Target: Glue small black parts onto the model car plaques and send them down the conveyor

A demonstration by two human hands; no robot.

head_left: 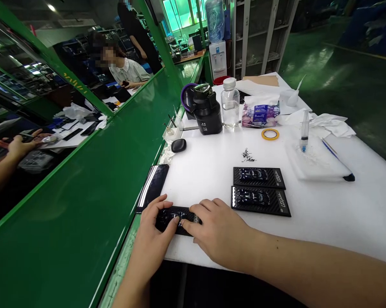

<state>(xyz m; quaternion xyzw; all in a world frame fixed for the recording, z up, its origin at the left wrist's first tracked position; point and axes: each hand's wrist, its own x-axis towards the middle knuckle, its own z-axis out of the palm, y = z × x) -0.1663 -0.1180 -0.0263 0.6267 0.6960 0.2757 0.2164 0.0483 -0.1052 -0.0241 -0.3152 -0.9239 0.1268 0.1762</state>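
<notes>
Smooth white tabletop (205,158) | glossy dark model car (171,214), rectangular weave-textured base (184,231) | left hand (151,231), right hand (218,229): fingers curled, pinching both

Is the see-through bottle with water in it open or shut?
Shut: a white cap sits on top of the clear bottle, covering its mouth.

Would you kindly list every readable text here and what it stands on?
"Utopia", probably, in script: near display plate and far display plate.
Held plate: lettering partly visible, unclear.
Tissue pack: apparently starts with "B"; rest blurred.
Black jug, water dispenser, green beam: marks too small or blurred to read.
</notes>
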